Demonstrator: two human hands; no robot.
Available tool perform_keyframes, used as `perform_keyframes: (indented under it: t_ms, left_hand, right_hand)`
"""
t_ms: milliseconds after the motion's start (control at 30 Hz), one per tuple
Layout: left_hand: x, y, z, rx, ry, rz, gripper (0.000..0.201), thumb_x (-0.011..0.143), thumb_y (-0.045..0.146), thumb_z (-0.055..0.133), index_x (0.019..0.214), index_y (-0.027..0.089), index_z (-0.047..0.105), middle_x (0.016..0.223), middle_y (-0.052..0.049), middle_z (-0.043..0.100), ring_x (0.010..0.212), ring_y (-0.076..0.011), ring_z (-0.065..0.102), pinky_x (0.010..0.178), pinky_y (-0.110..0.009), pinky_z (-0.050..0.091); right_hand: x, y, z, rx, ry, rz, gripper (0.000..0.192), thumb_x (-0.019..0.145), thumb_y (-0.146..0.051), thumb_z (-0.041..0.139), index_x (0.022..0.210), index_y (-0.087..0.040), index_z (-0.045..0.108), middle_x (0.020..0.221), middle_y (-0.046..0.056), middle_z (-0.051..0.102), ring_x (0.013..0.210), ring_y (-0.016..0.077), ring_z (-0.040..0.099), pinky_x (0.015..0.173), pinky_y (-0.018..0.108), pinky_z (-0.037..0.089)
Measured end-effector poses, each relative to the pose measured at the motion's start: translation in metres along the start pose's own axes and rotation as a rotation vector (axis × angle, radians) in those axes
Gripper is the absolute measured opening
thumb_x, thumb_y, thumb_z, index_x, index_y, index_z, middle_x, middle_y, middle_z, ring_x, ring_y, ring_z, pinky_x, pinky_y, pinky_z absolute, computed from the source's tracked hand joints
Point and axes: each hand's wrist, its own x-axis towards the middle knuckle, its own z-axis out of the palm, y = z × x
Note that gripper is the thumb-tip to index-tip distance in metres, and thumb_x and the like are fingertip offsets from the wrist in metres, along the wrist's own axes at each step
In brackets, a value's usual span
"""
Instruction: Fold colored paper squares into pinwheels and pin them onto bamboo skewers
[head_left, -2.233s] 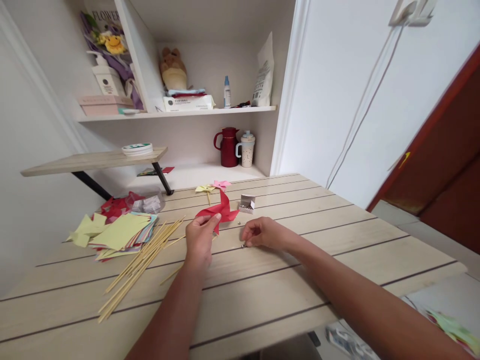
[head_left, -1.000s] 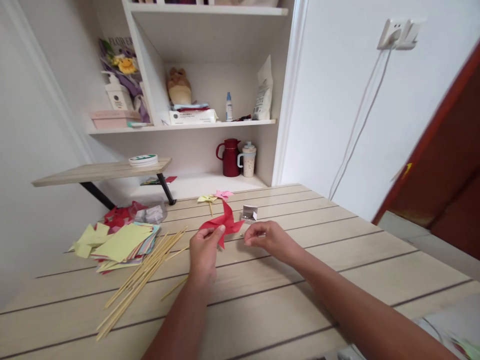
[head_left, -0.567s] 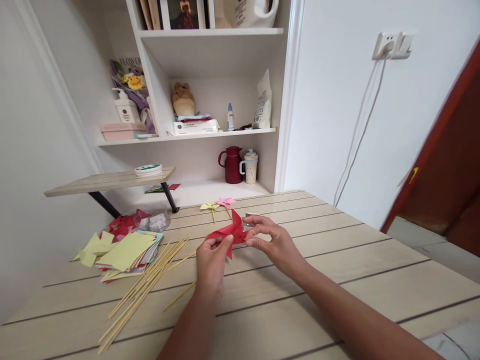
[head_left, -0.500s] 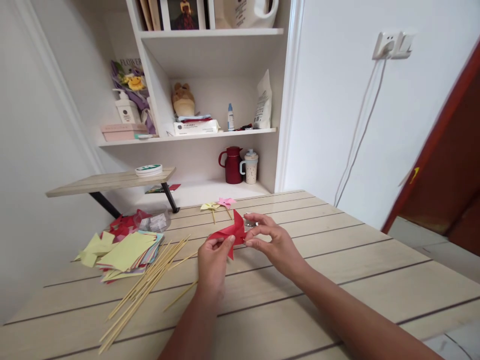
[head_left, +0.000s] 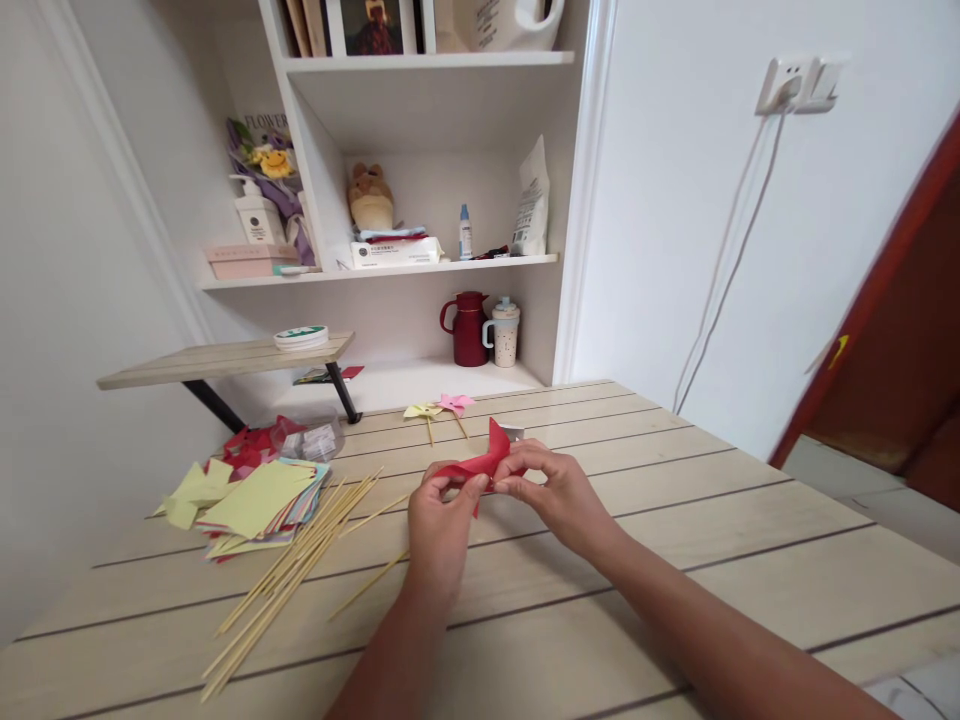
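Over the tbl (head_left: pixel 637 640), w/ sticks (head_left: pixel 324 535) & a paper stack (head_left: pixel 262 498) lying left of our L hand (head_left: pixel 440 530), we're pinching the red pinwheel (head_left: pixel 489 455), thumb & fingertips closed, betw. that & our R hand (head_left: pixel 561 500), a small box (head_left: pixel 514 432) peeking out just beyond the R hand.

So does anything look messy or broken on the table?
I see nothing broken or spilled. The wooden sticks look a bit messy: they're spread unevenly, and two lie off to the side by the left hand. The paper stack is untidy too, with colored edges poking out.
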Motion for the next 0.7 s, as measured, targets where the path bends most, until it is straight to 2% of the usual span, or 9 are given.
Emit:
perform_keyframes:
  t_ms: [133,467,600,700]
  left_hand:
    - [-0.0018,0.0010,0.0006,0.044,0.014,0.011,0.016,0.073,0.031,0.075,0.083,0.018,0.077,0.088,-0.009,0.074,0.082,-0.0223,0.067,0.078,-0.034,0.051]
    - [-0.0063,0.0088,0.0040,0.097,0.065,0.006,0.014,0.072,0.030,0.075,0.080,0.019,0.077,0.082,-0.007,0.075,0.079,-0.0224,0.067,0.076,-0.033,0.050]
    - [-0.0068,0.0089,0.0057,0.080,0.057,-0.001,0.015,0.072,0.030,0.076,0.082,0.019,0.076,0.081,-0.007,0.075,0.077,-0.0218,0.066,0.075,-0.032,0.050]
    - [-0.0067,0.0086,0.0077,0.007,0.068,0.002,0.018,0.070,0.028,0.077,0.084,0.018,0.074,0.084,-0.007,0.075,0.080,-0.0215,0.067,0.075,-0.032,0.050]
  right_hand:
    - [-0.0002,0.0001,-0.0010,-0.014,-0.009,0.016,0.013,0.083,-0.034,0.071,0.073,-0.025,0.071,0.082,0.002,0.072,0.086,0.0219,0.060,0.085,0.035,0.045]
    - [-0.0015,-0.0035,-0.0014,-0.010,0.002,0.070,0.012,0.081,-0.033,0.070,0.073,-0.025,0.070,0.084,0.002,0.071,0.088,0.0223,0.060,0.076,0.032,0.046]
    - [-0.0011,-0.0057,-0.0015,-0.007,0.000,0.069,0.012,0.082,-0.031,0.069,0.072,-0.024,0.069,0.082,0.002,0.071,0.086,0.0211,0.060,0.080,0.032,0.047]
    - [-0.0007,-0.0056,-0.0014,0.026,0.001,0.091,0.011,0.080,-0.031,0.070,0.072,-0.024,0.069,0.083,0.002,0.070,0.086,0.0208,0.060,0.077,0.031,0.048]
